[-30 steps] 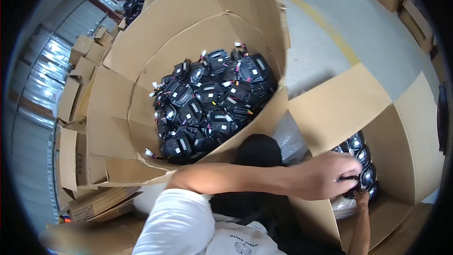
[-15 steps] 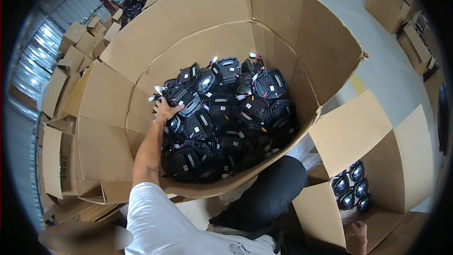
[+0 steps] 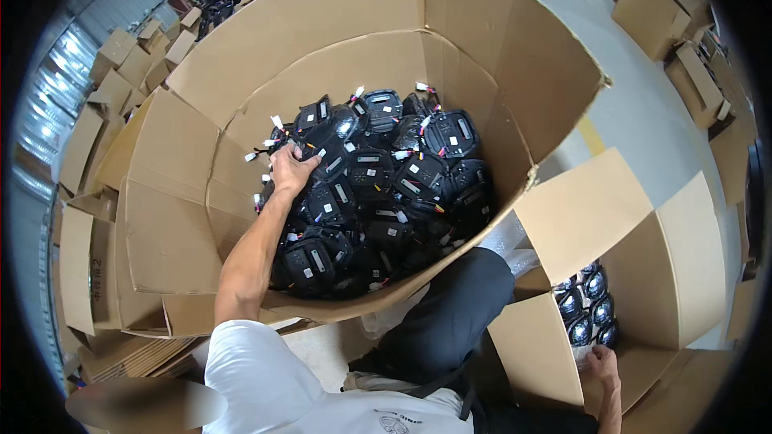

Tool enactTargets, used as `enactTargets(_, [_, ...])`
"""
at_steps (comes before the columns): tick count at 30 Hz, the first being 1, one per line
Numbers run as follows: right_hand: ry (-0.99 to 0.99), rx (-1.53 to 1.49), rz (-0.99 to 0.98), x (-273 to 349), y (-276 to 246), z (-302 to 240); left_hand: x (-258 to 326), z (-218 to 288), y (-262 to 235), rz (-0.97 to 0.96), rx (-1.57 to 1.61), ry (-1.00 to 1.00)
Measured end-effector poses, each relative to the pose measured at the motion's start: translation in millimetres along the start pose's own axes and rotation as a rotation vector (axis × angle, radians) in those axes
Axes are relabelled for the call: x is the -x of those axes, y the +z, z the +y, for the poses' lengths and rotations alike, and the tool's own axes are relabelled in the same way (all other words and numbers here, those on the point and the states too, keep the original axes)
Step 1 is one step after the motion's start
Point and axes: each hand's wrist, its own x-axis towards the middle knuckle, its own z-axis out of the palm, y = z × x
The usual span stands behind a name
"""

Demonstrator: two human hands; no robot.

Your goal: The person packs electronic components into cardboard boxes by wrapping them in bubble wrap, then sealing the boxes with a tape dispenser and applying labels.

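The left hand (image 3: 289, 167) is reached into a large cardboard bin (image 3: 201, 217), its grip closed over one black lamp unit (image 3: 326, 162) near the top of a heap of black lamp units (image 3: 386, 193) with wire leads. Below and far right of that grip, the right hand (image 3: 601, 363) is rested at the edge of a smaller carton (image 3: 683, 273), just beneath round lamps (image 3: 585, 305) stacked inside it.

Grey concrete floor (image 3: 643, 112), stacked cardboard boxes (image 3: 683, 48), corrugated wall (image 3: 48, 120).

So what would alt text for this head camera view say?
A person's left hand grips a black lamp unit in a large cardboard bin heaped with them. Their right hand rests by a smaller box of neatly stacked units.
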Motion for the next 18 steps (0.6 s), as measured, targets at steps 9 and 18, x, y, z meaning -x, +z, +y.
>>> enactTargets(9, [-0.476,-0.039,0.309,23.5,-58.2,-298.4,116.3,234.8,-112.8,-0.645,1.154,0.18])
enactTargets(18, [-1.47,0.078,0.958,26.5,-173.9,-395.4,241.6,385.2,-58.7,-1.68,1.569,0.048])
